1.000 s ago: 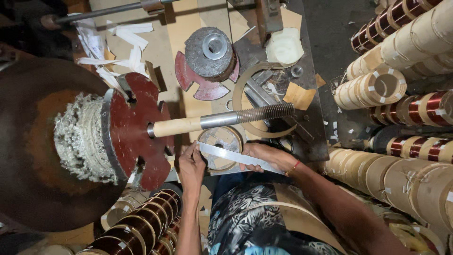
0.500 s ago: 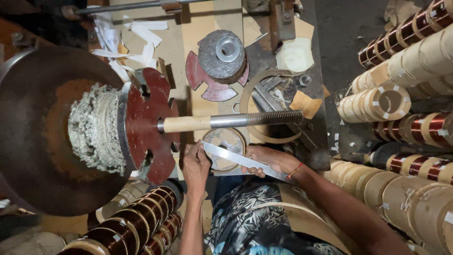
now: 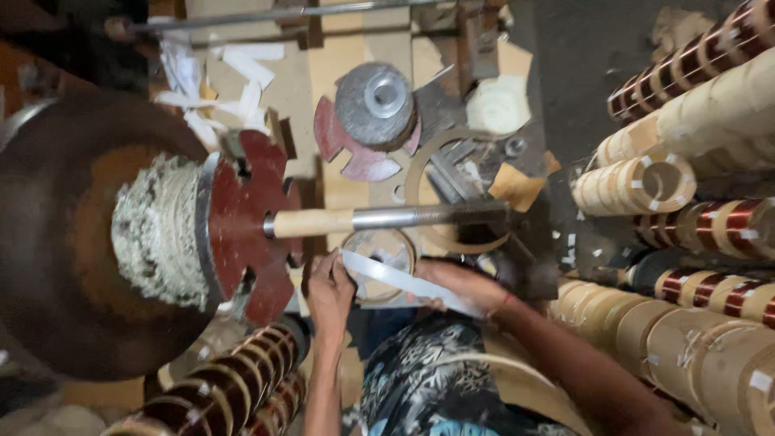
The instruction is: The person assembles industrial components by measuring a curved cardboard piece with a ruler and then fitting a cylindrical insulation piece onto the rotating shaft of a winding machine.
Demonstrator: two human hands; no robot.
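I see my left hand (image 3: 329,292) raised in front of me, fingers curled and pinched on one end of a white paper strip (image 3: 404,282). My right hand (image 3: 462,287) comes in from the lower right on a bent forearm and grips the other end of the strip, thumb on top. The strip runs taut and slanting between both hands, the left end higher, crossing over a roll of clear tape (image 3: 379,252) that lies on the wooden table (image 3: 339,81) just beyond my knuckles.

Just above the hands a threaded steel shaft (image 3: 404,216) with a pale paper sleeve lies level, running left into a dark red slotted flange (image 3: 242,222) that backs a coil of whitish winding (image 3: 153,230) on a large rusty disc (image 3: 56,242). Farther up the table sits a grey metal hub (image 3: 375,101) on another red flange, with white paper scraps (image 3: 210,77) to its left. Copper-wound coils (image 3: 710,230) and tan paper-wrapped coils (image 3: 638,182) are stacked to my right; more brown coils (image 3: 234,379) lie at lower left.
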